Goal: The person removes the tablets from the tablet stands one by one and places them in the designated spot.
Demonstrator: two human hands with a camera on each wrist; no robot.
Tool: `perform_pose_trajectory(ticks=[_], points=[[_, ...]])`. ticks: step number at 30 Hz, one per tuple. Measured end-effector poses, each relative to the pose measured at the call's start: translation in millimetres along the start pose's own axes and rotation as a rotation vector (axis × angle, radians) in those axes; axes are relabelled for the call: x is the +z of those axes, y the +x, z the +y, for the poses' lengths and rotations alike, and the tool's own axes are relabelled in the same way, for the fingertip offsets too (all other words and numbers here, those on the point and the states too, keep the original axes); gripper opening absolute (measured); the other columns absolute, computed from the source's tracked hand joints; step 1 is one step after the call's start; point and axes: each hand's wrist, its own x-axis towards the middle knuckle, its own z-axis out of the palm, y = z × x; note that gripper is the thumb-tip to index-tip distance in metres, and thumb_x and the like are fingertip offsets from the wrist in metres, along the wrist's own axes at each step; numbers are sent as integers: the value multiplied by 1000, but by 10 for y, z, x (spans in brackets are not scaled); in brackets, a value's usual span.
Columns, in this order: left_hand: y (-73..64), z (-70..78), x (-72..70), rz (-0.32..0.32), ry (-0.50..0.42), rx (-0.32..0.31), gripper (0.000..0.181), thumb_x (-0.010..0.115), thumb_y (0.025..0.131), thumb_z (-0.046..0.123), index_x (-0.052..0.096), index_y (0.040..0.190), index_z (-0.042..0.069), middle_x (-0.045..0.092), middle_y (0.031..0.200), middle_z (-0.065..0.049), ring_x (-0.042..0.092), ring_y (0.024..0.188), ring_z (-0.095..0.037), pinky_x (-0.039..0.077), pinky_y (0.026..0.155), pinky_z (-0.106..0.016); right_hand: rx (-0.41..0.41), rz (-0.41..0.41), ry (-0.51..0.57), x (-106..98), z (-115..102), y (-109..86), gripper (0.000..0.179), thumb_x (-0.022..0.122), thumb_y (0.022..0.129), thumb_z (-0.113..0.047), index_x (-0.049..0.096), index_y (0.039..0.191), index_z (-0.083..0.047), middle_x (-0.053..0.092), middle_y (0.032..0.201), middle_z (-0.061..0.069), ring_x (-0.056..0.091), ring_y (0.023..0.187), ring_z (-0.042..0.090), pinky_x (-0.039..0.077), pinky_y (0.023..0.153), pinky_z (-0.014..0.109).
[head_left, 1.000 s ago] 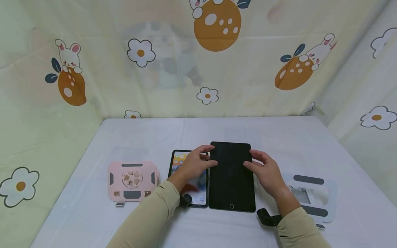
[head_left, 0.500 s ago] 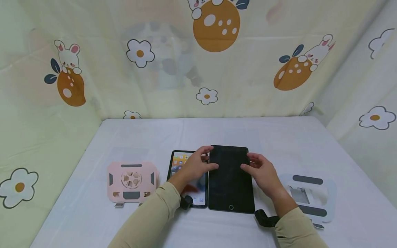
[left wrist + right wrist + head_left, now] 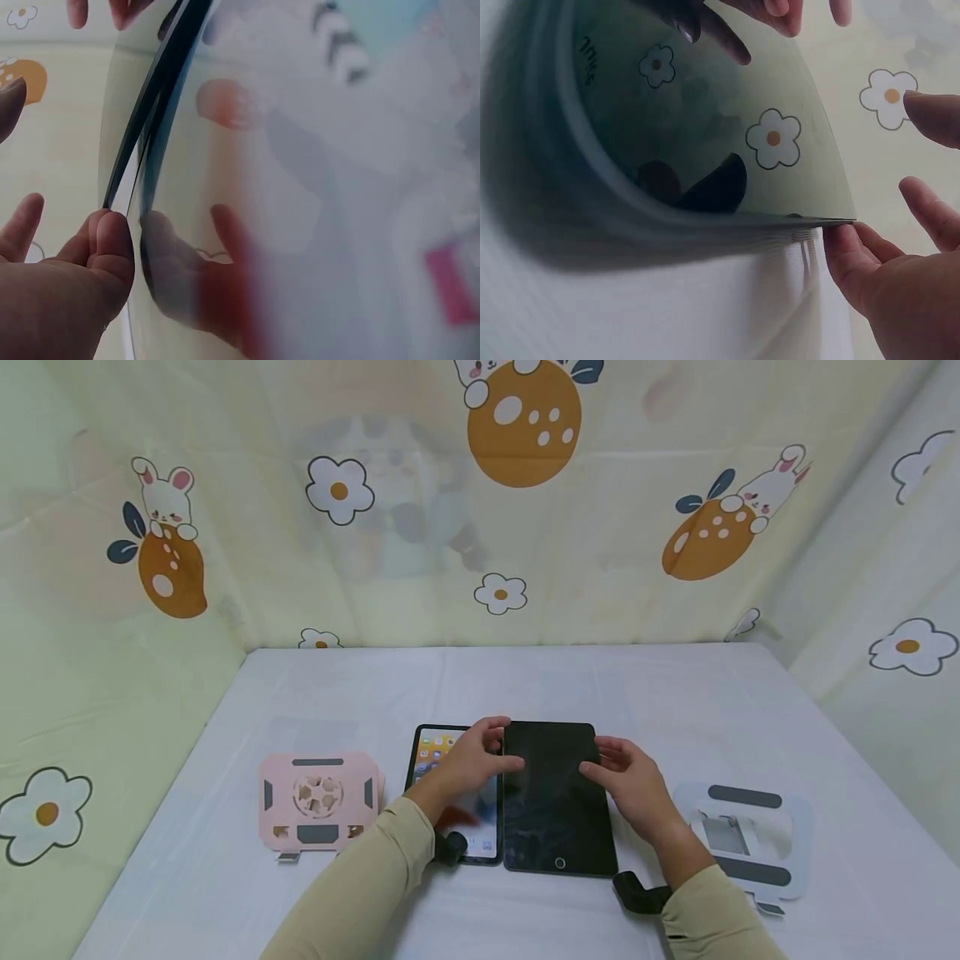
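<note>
Both hands hold a black tablet [image 3: 558,810] with a dark screen and a round home button, its near end low at the table. My left hand [image 3: 474,758] has its fingertips at the tablet's left edge, near the far end, with the thumb over its face. At the right edge my right hand [image 3: 632,783] holds it the same way. In the right wrist view, fingertips [image 3: 844,255] meet the thin tablet edge from below. Left of it lies a second tablet [image 3: 480,835] with its screen lit and app icons showing, partly hidden by the left hand.
A pink stand [image 3: 318,785] with a round cut-out and grey pads lies at left. A pale blue stand [image 3: 798,827] with grey pads lies at right, partly behind the right forearm. The white table [image 3: 390,685] backs onto a printed curtain [image 3: 420,543].
The far end of the dark tablet has come down toward the table, both hands moving slightly with it. Its near end stays almost in place. The lit tablet and both stands have not moved.
</note>
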Motion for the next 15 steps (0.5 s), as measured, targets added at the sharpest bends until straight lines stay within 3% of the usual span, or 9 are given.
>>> perform_pose_trajectory(ticks=[15], points=[[64,-2,-14,-40,1,-17,64,77,90,21,48,146,11,47,146,-16,43,135,-32,38,109,-49,-12,-28,-27,49,33,-8,62,64,99,-20,36,150,1,35,155,24,36,142,38,35,109,47]])
